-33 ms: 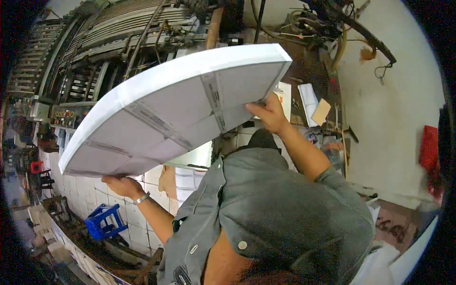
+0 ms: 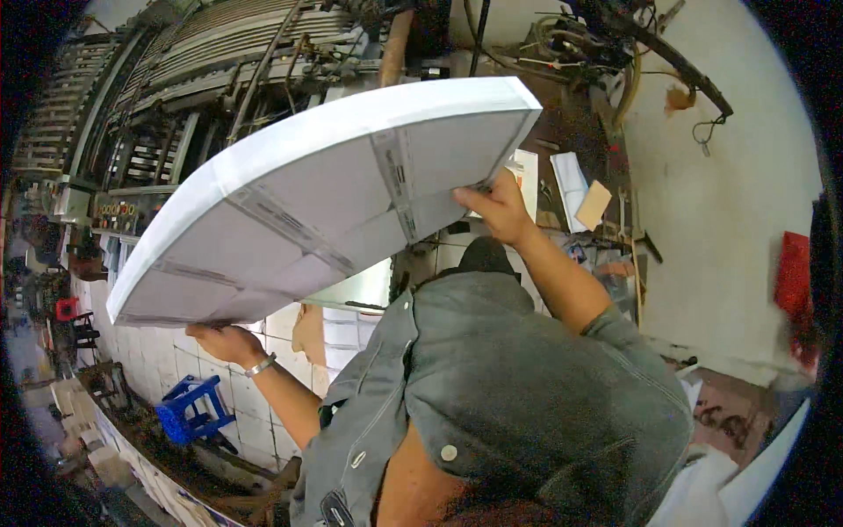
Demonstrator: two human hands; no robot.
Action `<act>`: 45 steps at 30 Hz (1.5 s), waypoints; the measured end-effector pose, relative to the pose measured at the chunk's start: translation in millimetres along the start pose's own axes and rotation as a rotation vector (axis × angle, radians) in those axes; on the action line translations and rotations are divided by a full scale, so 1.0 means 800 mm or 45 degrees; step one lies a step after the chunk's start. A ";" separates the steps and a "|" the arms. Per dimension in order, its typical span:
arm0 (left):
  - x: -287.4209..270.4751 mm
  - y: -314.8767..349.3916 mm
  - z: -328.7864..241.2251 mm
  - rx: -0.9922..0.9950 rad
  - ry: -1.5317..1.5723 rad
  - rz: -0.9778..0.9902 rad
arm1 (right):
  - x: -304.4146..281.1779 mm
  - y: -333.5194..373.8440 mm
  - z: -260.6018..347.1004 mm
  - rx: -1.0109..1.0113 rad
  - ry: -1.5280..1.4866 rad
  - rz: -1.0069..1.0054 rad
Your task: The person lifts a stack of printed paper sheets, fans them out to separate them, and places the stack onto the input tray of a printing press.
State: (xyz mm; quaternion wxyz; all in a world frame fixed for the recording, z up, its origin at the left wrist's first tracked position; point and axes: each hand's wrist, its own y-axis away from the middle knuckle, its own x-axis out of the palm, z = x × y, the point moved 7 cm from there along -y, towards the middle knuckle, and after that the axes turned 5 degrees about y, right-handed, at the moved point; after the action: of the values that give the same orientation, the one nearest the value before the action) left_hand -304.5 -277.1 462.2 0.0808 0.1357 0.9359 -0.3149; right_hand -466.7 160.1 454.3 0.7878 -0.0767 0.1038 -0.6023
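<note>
I hold up a large, flat white package [image 2: 290,211], like a wrapped slab or stack, tilted so that one broad face is toward me. Strips of printed clear tape run across that face, and its thick white edge lies along the far side. My right hand [image 2: 499,209] grips the near right edge, thumb on the broad face and fingers mostly hidden behind. At the lower left edge, my left hand [image 2: 226,344], with a metal band on its wrist, is closed on the package from below; its fingertips are partly hidden.
A big slatted machine [image 2: 228,53] stands beyond the package, with a button panel [image 2: 118,213] at its left. A blue plastic stool [image 2: 191,411] is on the tiled floor at left. Tools and a tan block [image 2: 594,205] lie on a dark bench at right, beside a pale wall.
</note>
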 end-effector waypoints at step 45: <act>-0.007 -0.001 0.025 0.052 -0.073 0.335 | 0.008 -0.007 -0.025 -0.017 -0.110 -0.057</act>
State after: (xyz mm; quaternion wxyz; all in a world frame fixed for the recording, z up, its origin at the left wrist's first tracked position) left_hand -298.5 -291.4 448.1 0.1454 0.2497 0.9007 -0.3244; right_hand -475.9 152.7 435.8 0.7773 -0.1101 0.0719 -0.6153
